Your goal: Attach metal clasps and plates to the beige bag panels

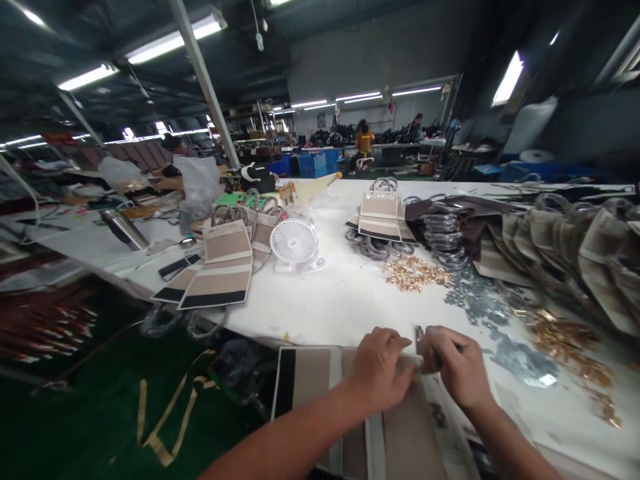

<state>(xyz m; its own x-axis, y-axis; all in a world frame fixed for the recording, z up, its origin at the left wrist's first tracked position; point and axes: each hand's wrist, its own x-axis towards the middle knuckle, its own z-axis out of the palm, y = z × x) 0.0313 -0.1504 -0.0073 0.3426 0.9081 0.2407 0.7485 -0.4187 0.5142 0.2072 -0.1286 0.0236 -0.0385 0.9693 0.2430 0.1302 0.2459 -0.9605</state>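
Note:
A beige bag panel (313, 373) with pale trim and a black strip lies over the front edge of the white table. My left hand (381, 368) is closed on its upper part, thumb and forefinger at the trim. Close by on the right, my right hand (455, 363) is closed round a small metal tool (419, 331), whose flat end sticks up past the fingers; its kind is hard to make out. Below the right hand, a small dark metal fitting (439, 415) sits on the panel. What lies under my fingertips is hidden.
Loose gold-coloured metal pieces (417, 273) and flat grey metal plates (523, 360) lie scattered on the table (330, 300). A white fan (294, 241) stands beyond my left hand. Stacked beige bags (540, 240) fill the right; more beige panels (220, 267) lie left.

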